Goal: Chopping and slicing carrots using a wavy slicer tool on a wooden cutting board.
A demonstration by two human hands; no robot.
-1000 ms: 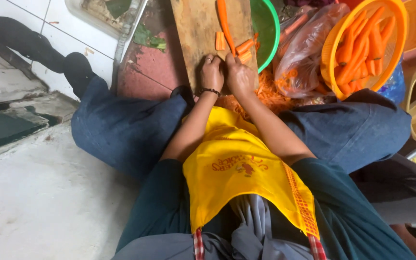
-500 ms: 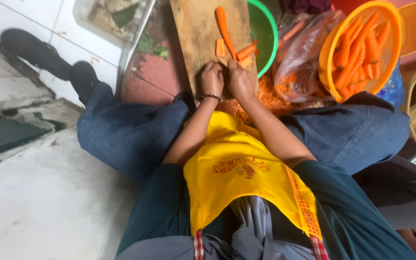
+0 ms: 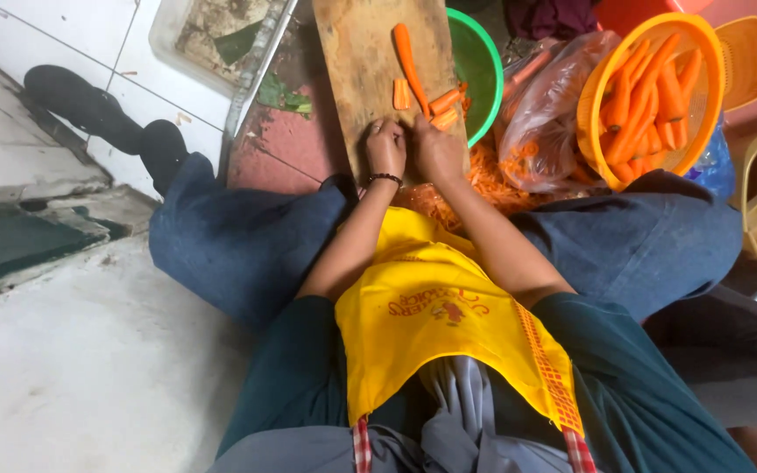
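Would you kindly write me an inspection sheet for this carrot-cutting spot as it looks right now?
Surface: wooden cutting board on a tiled floor.
Job's things: long carrot and cut carrot pieces on the board.
Clutter: green bowl, plastic bag of carrots, orange basket of peeled carrots, carrot peelings.
Hands: left hand and right hand side by side at the board's near end; what they grip is hidden.
Cables: nothing seen.
Surroundings: white tiled wall, yellow apron, black boot.
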